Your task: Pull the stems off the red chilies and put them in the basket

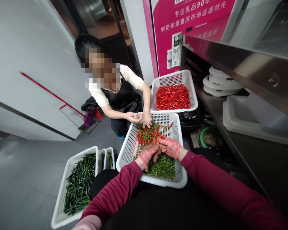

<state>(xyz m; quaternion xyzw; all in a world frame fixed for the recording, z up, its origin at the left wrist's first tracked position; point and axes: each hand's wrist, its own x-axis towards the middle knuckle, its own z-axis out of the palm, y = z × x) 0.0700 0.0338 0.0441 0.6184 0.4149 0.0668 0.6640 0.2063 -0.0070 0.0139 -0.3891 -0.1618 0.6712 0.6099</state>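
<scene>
Both my hands wear thin pinkish gloves and meet above a white perforated basket. My right hand is closed, its fingertips pinching a small red chili. My left hand curls against the right fingers; what lies in its grip is too small to make out. Below them, the near half of the basket holds a heap of green chili stems. Toward the far side lie red chilies mixed with green stems. A co-worker's hand reaches into that far side, and their other hand hovers above the rim.
Behind stands a basket of red chilies. A basket of dark green chilies sits on the floor at left. The co-worker crouches opposite. A metal shelf with white lids borders the right; a dustpan lies back left.
</scene>
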